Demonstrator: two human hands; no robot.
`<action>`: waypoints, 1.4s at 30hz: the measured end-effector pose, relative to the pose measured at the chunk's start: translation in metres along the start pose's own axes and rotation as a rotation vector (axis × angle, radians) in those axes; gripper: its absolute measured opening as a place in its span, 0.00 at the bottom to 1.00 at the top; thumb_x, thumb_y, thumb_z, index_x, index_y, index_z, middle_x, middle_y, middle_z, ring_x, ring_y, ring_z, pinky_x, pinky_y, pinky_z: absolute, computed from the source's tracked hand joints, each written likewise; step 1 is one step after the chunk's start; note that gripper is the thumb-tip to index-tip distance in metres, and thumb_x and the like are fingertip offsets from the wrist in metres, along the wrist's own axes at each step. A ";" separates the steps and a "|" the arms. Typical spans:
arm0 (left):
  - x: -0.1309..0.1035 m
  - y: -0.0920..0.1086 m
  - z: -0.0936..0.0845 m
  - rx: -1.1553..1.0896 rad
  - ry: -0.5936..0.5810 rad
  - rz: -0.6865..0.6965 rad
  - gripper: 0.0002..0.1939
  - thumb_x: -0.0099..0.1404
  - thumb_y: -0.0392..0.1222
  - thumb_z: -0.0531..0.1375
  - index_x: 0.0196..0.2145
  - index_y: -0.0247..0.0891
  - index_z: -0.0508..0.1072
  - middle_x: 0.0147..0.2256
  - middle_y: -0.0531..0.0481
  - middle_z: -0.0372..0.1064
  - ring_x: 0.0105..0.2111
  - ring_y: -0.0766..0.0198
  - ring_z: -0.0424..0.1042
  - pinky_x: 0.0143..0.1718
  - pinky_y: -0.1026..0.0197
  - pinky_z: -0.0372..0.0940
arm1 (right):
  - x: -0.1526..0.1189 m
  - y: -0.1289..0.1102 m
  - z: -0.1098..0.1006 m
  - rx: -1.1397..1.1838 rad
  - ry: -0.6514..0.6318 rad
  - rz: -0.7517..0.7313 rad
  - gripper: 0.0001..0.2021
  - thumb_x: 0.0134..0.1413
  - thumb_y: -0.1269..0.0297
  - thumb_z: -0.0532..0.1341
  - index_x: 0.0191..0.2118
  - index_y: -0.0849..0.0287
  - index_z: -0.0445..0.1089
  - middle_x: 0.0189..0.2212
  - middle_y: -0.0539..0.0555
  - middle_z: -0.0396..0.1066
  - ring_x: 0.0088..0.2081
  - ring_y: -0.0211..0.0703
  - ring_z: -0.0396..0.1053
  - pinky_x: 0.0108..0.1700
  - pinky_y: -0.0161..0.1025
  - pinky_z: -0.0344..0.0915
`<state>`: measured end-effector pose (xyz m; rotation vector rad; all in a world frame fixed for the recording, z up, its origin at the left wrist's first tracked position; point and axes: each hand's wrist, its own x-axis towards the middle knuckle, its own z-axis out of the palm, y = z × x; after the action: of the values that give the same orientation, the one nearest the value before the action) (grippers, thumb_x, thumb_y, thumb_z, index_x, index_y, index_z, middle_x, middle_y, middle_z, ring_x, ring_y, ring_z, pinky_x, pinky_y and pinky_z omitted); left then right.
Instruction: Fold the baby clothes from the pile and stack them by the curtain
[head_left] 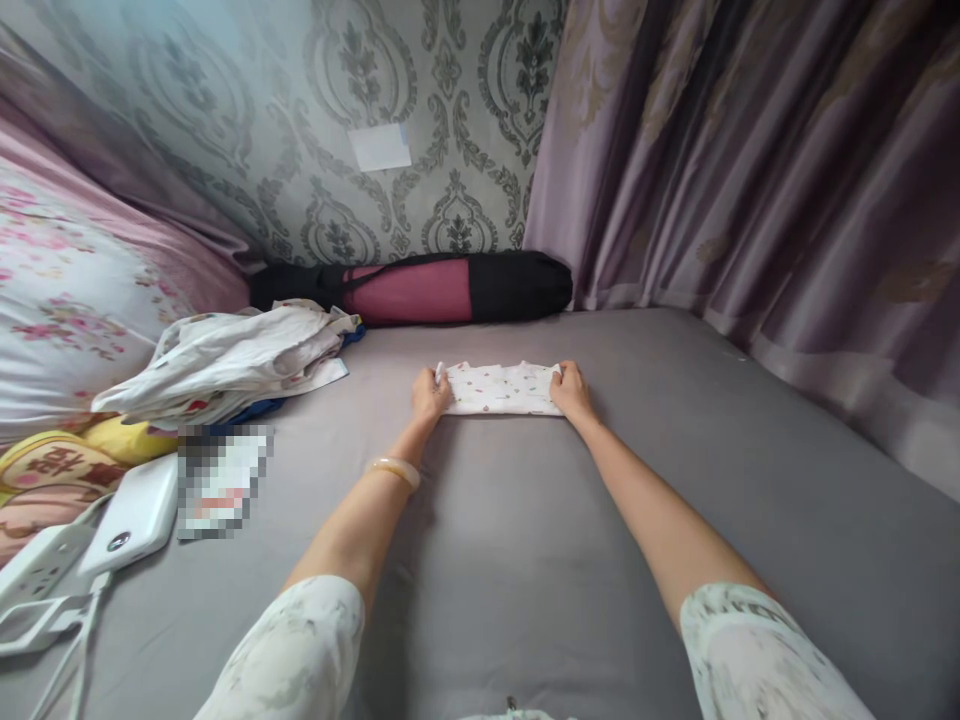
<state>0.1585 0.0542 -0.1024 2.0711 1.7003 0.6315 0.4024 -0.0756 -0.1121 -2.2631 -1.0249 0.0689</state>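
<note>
A white cloth garment (501, 390) with a small scattered print is folded into a wide strip near the middle of the grey bed sheet (525, 520). My left hand (430, 396) grips its left end, with the fingers closed on the fabric. At the opposite end my right hand (573, 392) pinches the right edge. Both arms reach straight out, and a pale bangle sits on the left wrist. The garment's exact kind cannot be made out in this folded state.
A pile of white clothes (240, 360) lies to the left, beside a floral pillow (67, 300). Nearer are a white power bank (135, 515), a power strip (45, 565) and cables. A black and maroon long bag (409, 290) lies along the wall; curtains (675, 150) hang at right.
</note>
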 end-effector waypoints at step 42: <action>-0.044 0.044 0.010 0.302 -0.194 0.577 0.24 0.72 0.42 0.42 0.62 0.39 0.59 0.65 0.44 0.54 0.67 0.52 0.45 0.66 0.44 0.38 | -0.049 -0.084 0.009 -0.261 -0.368 -0.600 0.28 0.64 0.66 0.43 0.67 0.68 0.52 0.67 0.60 0.50 0.68 0.47 0.43 0.68 0.52 0.35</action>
<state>0.1923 0.0026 -0.0900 2.7657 1.1382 0.3218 0.3101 -0.0638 -0.0809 -2.1065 -1.9698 0.1020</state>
